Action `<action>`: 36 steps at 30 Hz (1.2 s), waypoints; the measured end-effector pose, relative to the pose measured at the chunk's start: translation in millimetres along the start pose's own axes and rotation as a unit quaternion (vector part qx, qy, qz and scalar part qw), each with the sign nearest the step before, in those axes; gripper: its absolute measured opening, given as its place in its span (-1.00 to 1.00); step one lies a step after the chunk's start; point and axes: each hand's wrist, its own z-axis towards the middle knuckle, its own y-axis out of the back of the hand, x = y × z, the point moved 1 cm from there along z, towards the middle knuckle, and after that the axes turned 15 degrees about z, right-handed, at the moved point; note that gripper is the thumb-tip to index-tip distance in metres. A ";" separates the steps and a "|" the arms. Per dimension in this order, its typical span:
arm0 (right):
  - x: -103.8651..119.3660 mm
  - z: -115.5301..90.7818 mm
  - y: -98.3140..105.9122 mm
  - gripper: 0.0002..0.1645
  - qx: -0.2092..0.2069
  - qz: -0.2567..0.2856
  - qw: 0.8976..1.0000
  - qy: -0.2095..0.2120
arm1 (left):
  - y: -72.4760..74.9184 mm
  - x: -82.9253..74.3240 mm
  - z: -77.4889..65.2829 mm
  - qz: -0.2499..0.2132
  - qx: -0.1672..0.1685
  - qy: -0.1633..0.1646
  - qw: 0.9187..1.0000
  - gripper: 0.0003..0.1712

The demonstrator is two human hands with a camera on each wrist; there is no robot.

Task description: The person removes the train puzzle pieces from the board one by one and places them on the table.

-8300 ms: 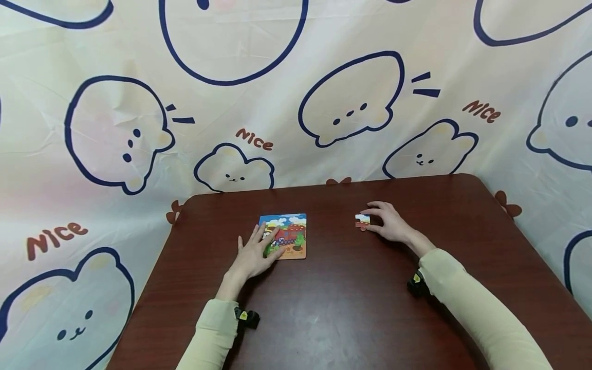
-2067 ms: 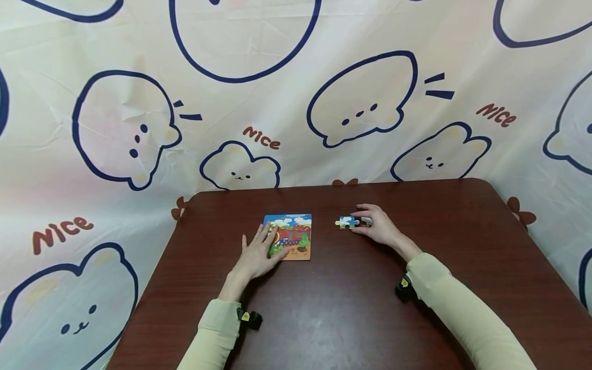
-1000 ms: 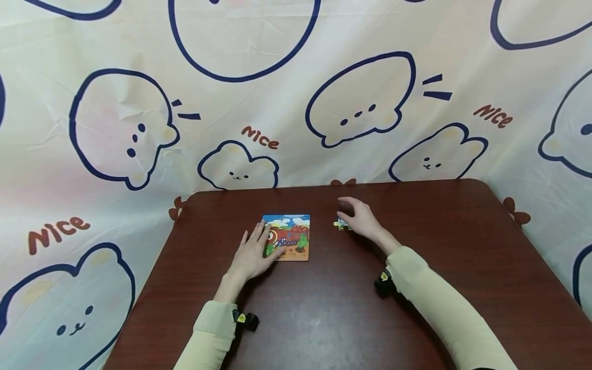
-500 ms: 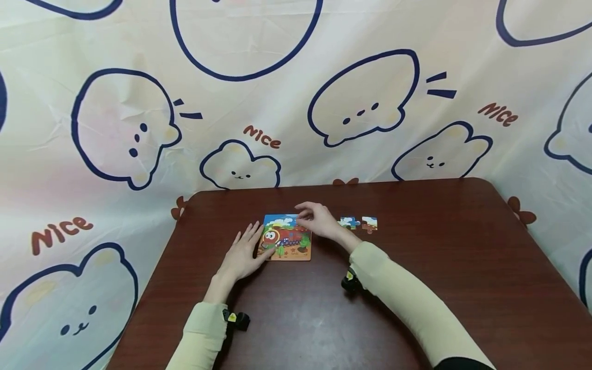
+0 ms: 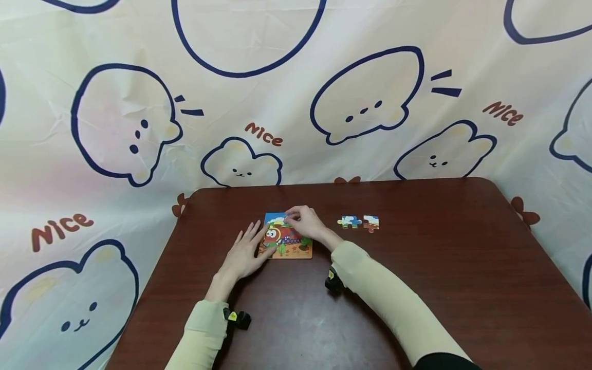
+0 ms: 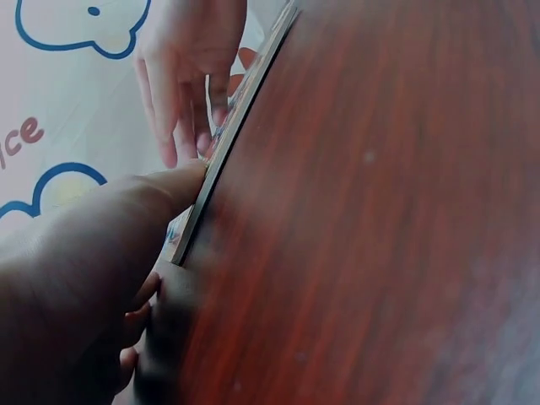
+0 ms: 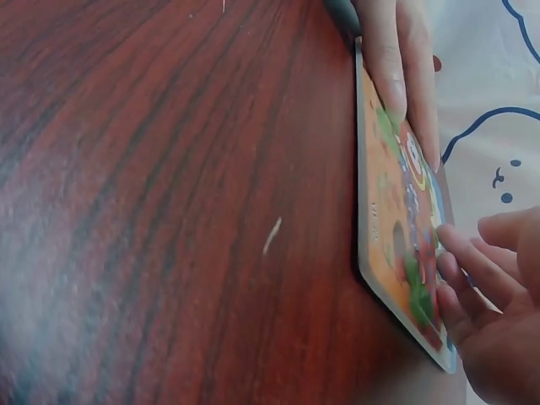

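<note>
A square jigsaw puzzle board [image 5: 296, 252] with a cartoon picture lies flat on the table. My left hand [image 5: 241, 257] rests along its left side with straight, spread fingers, the thumb near the lower edge. Over the upper part of the board is my right hand [image 5: 307, 222], fingers slightly bent. In the right wrist view, fingertips [image 7: 447, 236] of that hand meet the picture surface, and no loose piece shows between them and the thumb. To the right lie two puzzle pieces: a blue-and-white one [image 5: 349, 222] and a red-and-white one [image 5: 371, 222].
The dark brown wooden table [image 5: 416, 288] has rounded far corners. Behind and beside it hangs a pale curtain [image 5: 222, 103] printed with blue cartoon outlines. Both sleeves are pale yellow, with a black wrist camera [image 5: 238, 318] below the left hand.
My right hand set the blue-and-white piece beside the other, let it go and moved left onto the board. My left hand shifted slightly left, uncovering more of the picture.
</note>
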 end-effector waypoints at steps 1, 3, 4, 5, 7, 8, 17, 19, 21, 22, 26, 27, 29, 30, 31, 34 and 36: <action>0.0 -0.3 -0.8 -0.60 -0.001 0.004 1.000 -0.003 | -0.1 0.1 0.2 0.000 0.000 -0.002 1.000 -0.04; -1.5 -0.5 -2.4 -0.59 -0.004 0.014 1.000 -0.011 | -0.1 0.4 0.5 0.001 0.004 -0.003 1.000 -0.05; -2.4 -0.7 -3.1 -0.59 -0.006 0.018 1.000 -0.015 | 0.1 0.3 0.5 0.001 0.006 -0.003 1.000 -0.05; -3.4 -0.8 -3.8 -0.58 -0.008 0.022 1.000 -0.020 | 0.2 0.2 0.6 0.001 0.007 -0.004 1.000 -0.06; -5.1 -1.2 -5.2 -0.57 -0.011 0.034 0.999 -0.029 | 0.7 -0.1 0.5 -0.001 0.009 -0.003 1.000 -0.05; -5.7 -1.3 -5.9 -0.57 -0.012 0.041 0.999 -0.033 | 0.9 -0.1 0.3 -0.001 0.012 -0.001 1.000 -0.05; -8.6 -0.6 -7.4 -0.60 -0.017 0.067 0.996 -0.048 | 1.3 -0.3 0.6 -0.002 0.025 0.005 1.000 -0.05; -8.1 0.3 -7.7 -0.58 -0.010 0.071 0.996 -0.047 | 1.7 -0.3 1.1 -0.005 0.026 0.005 1.000 -0.05; -6.3 2.0 -7.7 -0.55 -0.001 0.080 0.996 -0.050 | 2.5 0.0 1.1 -0.009 0.025 0.004 1.000 -0.05; -5.0 2.5 -7.5 -0.52 0.003 0.084 0.995 -0.054 | 2.8 -0.1 1.4 -0.009 0.024 0.003 1.000 -0.06; -0.6 4.4 -7.5 -0.42 0.017 0.094 0.993 -0.070 | 3.2 0.3 1.4 -0.011 0.020 0.001 1.000 -0.06; -0.1 4.6 -8.1 -0.41 0.019 0.092 0.993 -0.072 | 3.3 0.2 1.3 -0.011 0.020 0.001 1.000 -0.06; -0.3 4.3 -10.0 -0.39 0.022 0.083 0.994 -0.070 | 2.7 0.7 1.2 -0.011 0.019 0.000 1.000 -0.07; -0.6 3.9 -11.2 -0.39 0.022 0.077 0.994 -0.068 | 2.4 0.9 1.1 -0.011 0.018 -0.001 1.000 -0.07; -0.9 3.5 -12.4 -0.38 0.021 0.069 0.995 -0.067 | 2.3 1.0 1.0 -0.012 0.017 -0.001 1.000 -0.07; -2.2 2.6 -15.9 -0.37 0.013 0.050 0.997 -0.061 | 2.1 1.4 0.6 -0.013 0.016 -0.003 1.000 -0.07; -2.8 2.3 -17.7 -0.37 0.005 0.043 0.997 -0.057 | 2.1 1.3 0.4 -0.015 0.015 -0.003 1.000 -0.07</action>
